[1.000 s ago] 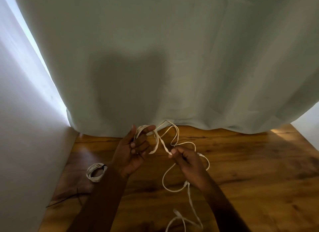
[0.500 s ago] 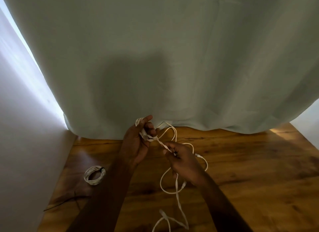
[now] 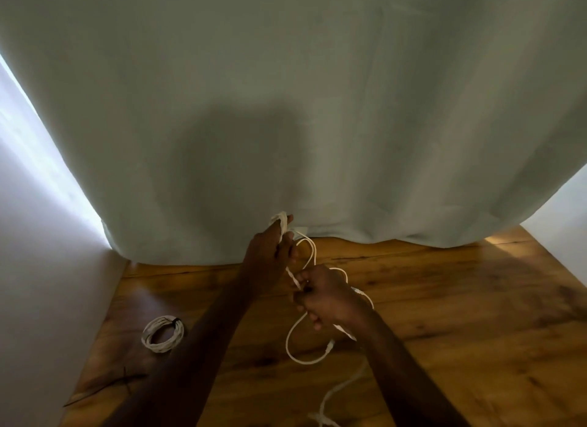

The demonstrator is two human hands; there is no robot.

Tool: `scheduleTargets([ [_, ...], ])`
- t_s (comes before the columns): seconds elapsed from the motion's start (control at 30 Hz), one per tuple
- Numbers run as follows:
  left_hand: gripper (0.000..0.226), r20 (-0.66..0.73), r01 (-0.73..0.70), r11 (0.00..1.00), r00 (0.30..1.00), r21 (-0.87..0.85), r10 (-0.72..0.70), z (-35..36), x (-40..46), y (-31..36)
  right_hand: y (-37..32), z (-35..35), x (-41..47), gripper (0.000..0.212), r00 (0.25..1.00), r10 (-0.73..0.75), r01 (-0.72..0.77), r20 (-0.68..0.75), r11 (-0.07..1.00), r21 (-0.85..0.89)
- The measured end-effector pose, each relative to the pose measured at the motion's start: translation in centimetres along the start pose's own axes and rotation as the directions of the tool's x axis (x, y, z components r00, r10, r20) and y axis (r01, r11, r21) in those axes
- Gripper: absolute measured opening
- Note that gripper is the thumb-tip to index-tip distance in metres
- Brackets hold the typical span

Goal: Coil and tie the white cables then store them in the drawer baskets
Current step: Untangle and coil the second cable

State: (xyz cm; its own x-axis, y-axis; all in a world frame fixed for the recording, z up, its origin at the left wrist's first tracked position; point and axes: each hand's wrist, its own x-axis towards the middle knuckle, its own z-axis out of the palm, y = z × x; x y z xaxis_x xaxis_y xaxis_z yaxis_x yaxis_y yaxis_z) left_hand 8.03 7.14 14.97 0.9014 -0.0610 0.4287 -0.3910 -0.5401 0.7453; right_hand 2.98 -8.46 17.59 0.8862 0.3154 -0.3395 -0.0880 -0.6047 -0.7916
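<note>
A long white cable point(image 3: 297, 353) hangs in loops between my hands and trails down toward the bottom edge. My left hand point(image 3: 270, 259) is raised near the curtain hem and holds several turns of the cable wound round its fingers. Just below and to the right, my right hand point(image 3: 324, 298) pinches the strand that runs up to the left hand. A second white cable point(image 3: 162, 333), coiled and bound with a dark tie, lies on the wooden surface at the left. No drawer or basket is in view.
A pale green curtain point(image 3: 317, 124) hangs across the back and touches the wooden surface point(image 3: 460, 315). A white wall point(image 3: 41, 283) closes the left side, another white surface the far right. Thin dark ties point(image 3: 104, 387) lie at the front left.
My left hand has risen and turned, taking more cable round its fingers. My right hand has moved closer to it along the strand, and the hanging loops have shortened.
</note>
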Motion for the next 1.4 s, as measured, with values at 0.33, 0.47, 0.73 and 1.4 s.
scheduleTargets([
  [0.33,0.046,0.311,0.07,0.997,0.948,0.021,-0.073,0.8,-1.0,-1.5,-1.1,-5.5,0.9,0.016,0.929,-0.306,0.352,0.208,0.906,-0.236],
  [0.47,0.023,0.4,0.421,0.827,0.877,-0.373,-0.267,0.2,-2.1,2.0,-2.1,-6.9,1.3,0.013,0.891,-0.425,0.446,0.159,0.885,-0.133],
  [0.73,0.065,0.672,0.569,0.592,0.738,-0.571,-0.061,-0.8,-3.1,2.6,-1.8,-7.2,2.3,0.008,0.852,-0.521,0.524,-0.057,0.845,0.109],
  [1.4,0.034,0.568,0.558,-0.154,0.823,-0.815,-0.026,-0.3,-3.8,4.5,0.7,-3.8,0.4,0.033,0.953,-0.288,0.088,0.099,0.57,0.817],
])
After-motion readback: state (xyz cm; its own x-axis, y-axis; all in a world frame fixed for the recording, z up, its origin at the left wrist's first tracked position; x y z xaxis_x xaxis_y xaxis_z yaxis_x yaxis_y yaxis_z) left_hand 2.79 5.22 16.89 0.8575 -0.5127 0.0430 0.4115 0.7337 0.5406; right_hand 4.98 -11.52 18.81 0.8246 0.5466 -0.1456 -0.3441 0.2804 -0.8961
